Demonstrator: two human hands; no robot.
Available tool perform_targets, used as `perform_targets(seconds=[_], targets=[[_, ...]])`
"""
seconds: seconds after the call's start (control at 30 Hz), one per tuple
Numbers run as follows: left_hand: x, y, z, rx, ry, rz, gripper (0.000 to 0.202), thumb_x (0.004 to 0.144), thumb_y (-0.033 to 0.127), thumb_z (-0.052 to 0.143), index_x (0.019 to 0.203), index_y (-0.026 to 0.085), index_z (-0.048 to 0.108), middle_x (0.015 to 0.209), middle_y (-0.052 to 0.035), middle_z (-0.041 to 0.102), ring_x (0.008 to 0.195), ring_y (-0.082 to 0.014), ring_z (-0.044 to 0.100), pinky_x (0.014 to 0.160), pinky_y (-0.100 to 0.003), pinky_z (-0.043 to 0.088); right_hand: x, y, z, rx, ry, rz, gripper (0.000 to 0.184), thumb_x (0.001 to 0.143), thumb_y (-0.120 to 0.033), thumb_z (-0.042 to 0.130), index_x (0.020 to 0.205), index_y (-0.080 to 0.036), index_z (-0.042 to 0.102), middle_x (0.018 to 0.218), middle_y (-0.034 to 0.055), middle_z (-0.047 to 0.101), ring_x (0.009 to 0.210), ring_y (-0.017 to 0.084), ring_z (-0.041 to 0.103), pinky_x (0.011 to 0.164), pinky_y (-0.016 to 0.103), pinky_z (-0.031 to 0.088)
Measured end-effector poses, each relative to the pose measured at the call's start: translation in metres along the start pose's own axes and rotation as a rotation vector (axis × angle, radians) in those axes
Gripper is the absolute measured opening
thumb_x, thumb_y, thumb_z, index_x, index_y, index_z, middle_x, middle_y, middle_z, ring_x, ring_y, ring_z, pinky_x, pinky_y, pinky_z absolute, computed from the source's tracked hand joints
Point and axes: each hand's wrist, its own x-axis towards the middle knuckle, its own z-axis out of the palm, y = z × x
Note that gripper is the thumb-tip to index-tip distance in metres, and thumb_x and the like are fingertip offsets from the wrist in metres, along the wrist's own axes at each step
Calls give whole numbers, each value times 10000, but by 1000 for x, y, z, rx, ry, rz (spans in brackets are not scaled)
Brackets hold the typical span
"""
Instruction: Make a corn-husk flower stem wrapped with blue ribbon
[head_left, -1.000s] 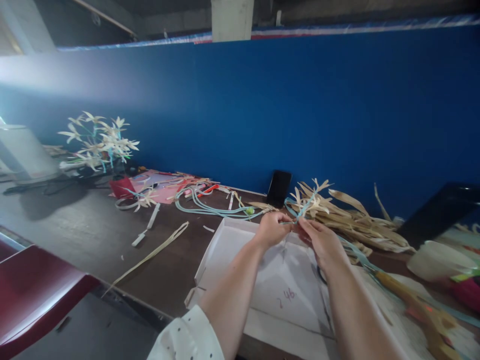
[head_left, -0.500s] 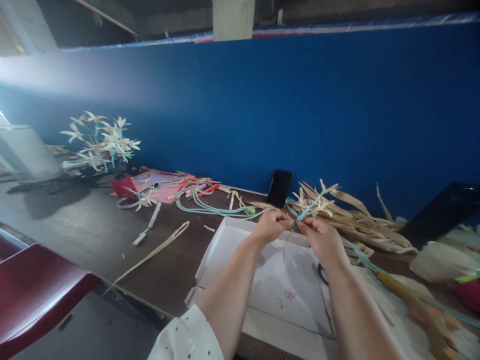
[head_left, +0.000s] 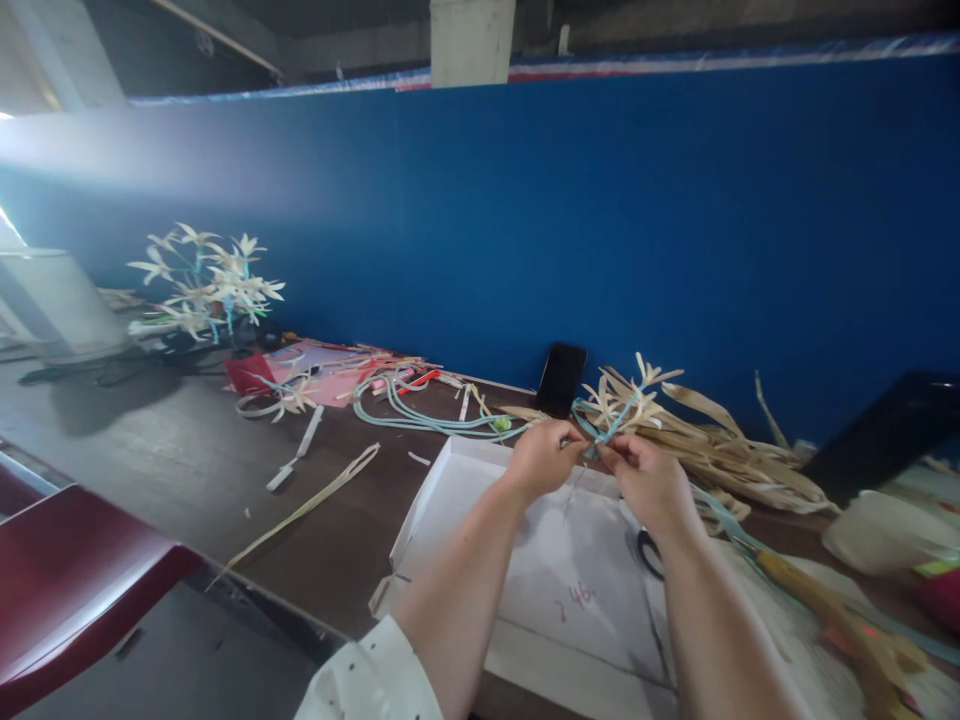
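Note:
Over the far edge of a white cardboard box lid (head_left: 469,500), my left hand (head_left: 546,455) and my right hand (head_left: 646,475) meet fingertip to fingertip. Both are pinched on the blue-wrapped stem of a handmade flower (head_left: 626,408), whose pale, pointed petals spread up to the right. The join between my fingers is small and partly covered. Behind my right hand lies a heap of dry tan husk strips (head_left: 720,450). A black phone (head_left: 561,378) leans against the blue wall just beyond my left hand.
Left of the lid are coiled pale-blue cords (head_left: 405,415), a folded straw strip (head_left: 315,505) and pink paper (head_left: 322,365). A bunch of finished pale flowers (head_left: 217,285) stands further left. To the right are a yellow-handled glue gun (head_left: 832,595) and a translucent tub (head_left: 885,530).
My hands stay together at the stem with only slight finger movement. The flower has tipped up a little, and the view has shifted slightly.

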Motion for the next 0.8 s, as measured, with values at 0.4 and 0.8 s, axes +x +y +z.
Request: perform_targets(seconds=[0.4, 0.8], targets=[[-5, 5, 1, 243, 75, 129, 175, 851, 325, 496, 795, 214, 618, 847, -3, 630, 857, -148, 560, 753, -242, 410, -1, -6, -2, -63, 8, -7, 242, 706, -440, 546, 704, -209, 621, 651, 29, 676, 633, 200, 610, 583, 282, 382], [-6, 8, 2, 231, 51, 119, 156, 844, 302, 501, 834, 212, 628, 887, -19, 632, 888, -168, 563, 788, -259, 422, -6, -9, -2, -266, 77, -79, 159, 784, -349, 495, 837, -246, 603, 737, 27, 670, 681, 202, 592, 580, 281, 350]])
